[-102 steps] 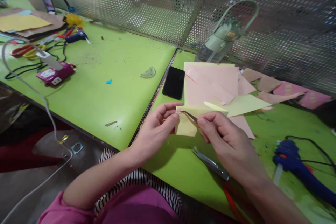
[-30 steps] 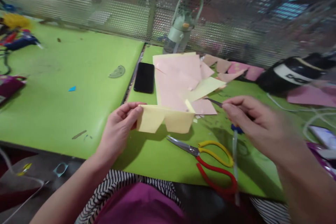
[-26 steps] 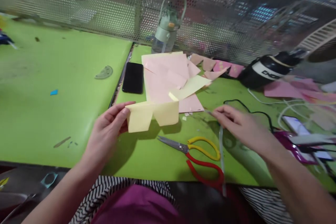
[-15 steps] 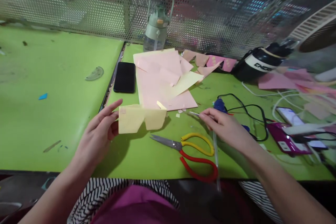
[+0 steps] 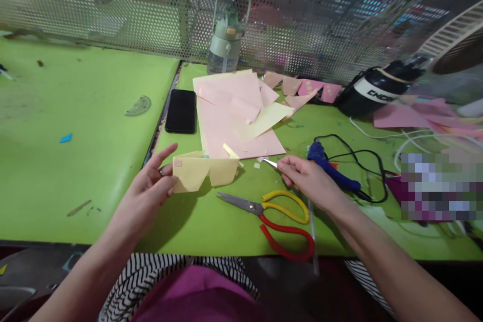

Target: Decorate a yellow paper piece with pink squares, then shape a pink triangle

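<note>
My left hand point(image 5: 145, 193) pinches the left end of a folded yellow paper cutout point(image 5: 190, 175) shaped like a pair of glasses, index finger stretched out. A small pink square sticks to the cutout's upper left corner. In my right hand point(image 5: 307, 178) is a pair of metal tweezers point(image 5: 270, 163), closed fingers around it. Its tip points left at small pale paper scraps point(image 5: 257, 165) on the green table point(image 5: 105, 171); whether it grips one I cannot tell. Below lie scissors point(image 5: 253, 207) with one yellow and one red handle, blades toward the left.
Behind the hands lie pink and yellow paper sheets point(image 5: 226, 126) beside a black phone point(image 5: 181, 111). A bottle point(image 5: 225, 43) stands by the perforated screen. To the right are a blue glue gun point(image 5: 335, 171) with its cord, a black bottle point(image 5: 372, 90) and white cables.
My right hand has moved left, bringing the tweezers' tip to the paper scraps. My left thumb has come onto the front of the yellow cutout.
</note>
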